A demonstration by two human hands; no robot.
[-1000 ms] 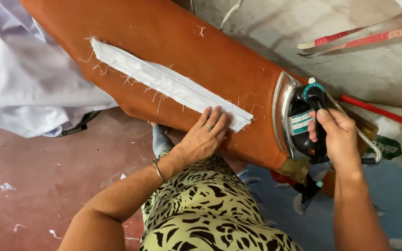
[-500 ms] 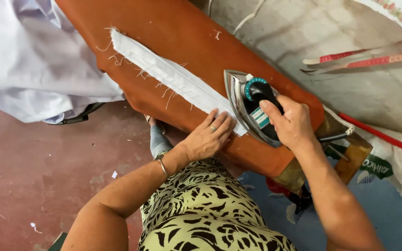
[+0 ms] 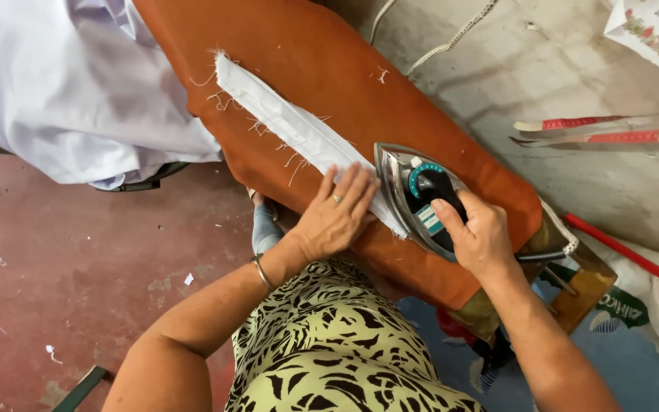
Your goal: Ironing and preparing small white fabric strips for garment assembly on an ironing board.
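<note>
Head view: right hand (image 3: 480,238) gripping iron (image 3: 421,197) has slid onto strip (image 3: 299,133); left hand (image 3: 337,217) flat.

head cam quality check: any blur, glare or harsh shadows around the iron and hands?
Head view: even, diffuse light, no harsh shadows; a mild sheen on the iron soleplate rim, nothing blown out. Left hand, right hand and white fabric strip are sharp, loose threads visible. Slight wide-angle stretch toward the edges.

Gold ring (image 3: 337,198), bangle (image 3: 261,271), leaf-print dress (image 3: 329,343)

Bright, even daylight; soft shadows, sharp focus.
</note>
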